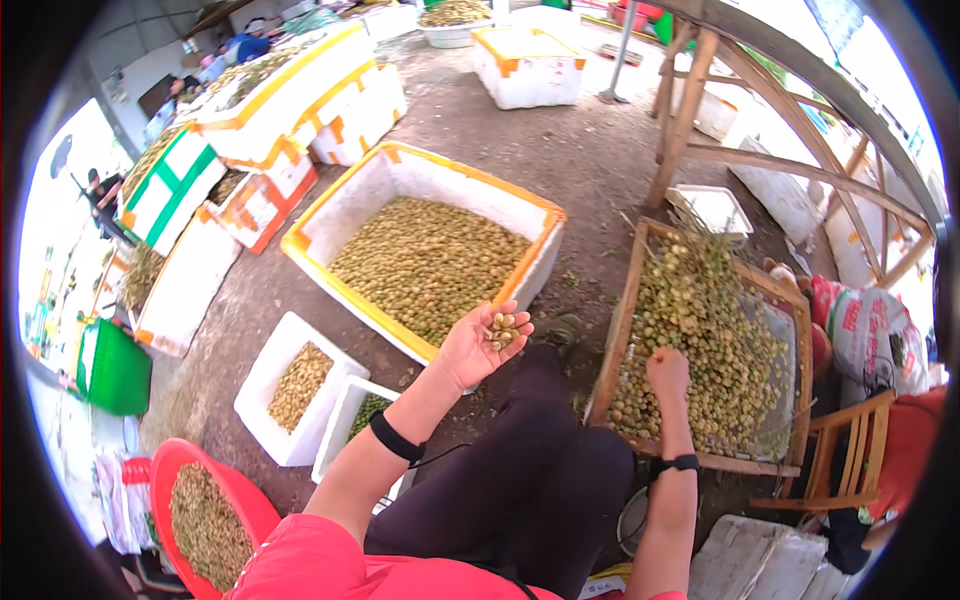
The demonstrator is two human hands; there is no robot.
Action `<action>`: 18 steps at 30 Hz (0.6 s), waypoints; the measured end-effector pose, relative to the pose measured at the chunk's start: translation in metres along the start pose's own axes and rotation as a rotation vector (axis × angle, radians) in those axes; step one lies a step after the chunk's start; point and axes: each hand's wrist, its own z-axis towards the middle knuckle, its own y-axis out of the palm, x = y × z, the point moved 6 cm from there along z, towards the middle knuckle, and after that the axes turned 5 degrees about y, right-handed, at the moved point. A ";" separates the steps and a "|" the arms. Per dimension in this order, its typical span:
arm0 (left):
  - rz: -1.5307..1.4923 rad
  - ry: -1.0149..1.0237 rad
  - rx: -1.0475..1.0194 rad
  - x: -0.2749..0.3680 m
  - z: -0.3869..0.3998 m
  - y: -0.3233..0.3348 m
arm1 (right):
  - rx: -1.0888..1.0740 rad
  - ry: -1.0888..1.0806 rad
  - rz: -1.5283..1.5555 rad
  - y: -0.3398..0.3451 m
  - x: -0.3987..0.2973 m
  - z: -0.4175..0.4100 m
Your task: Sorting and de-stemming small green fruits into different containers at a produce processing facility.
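Note:
My left hand [486, 339] is turned palm up with several small round yellow-brown fruits [502, 330] cradled in its curled fingers. It hovers over the near right corner of a large white foam box [300, 266] edged with yellow tape, which holds a deep layer of loose fruits [427, 255]. My right hand [667, 371] is closed in a fist over a wood-framed tray [619, 322]. Heaped in that tray are fruits still on their stems [697, 315]. Whether the right fingers pinch a fruit is hidden by the hand.
Left of my knees stand a white foam box of paler fruits [251, 390], one with green fruits [337, 427], and a red tub [169, 457]. Stacked foam boxes [285, 97] rise behind. A wooden chair [855, 450] and a seated person [911, 442] are at right.

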 end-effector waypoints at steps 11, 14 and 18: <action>-0.539 0.938 0.650 0.205 -0.188 -0.244 | -0.271 -0.087 0.925 -0.042 -0.007 -0.064; -0.833 0.934 1.005 0.170 -0.197 -0.215 | -0.276 -0.110 1.026 -0.059 -0.008 -0.075; 0.072 0.679 0.493 0.122 -0.088 -0.152 | -0.291 -0.149 1.030 -0.082 -0.022 -0.091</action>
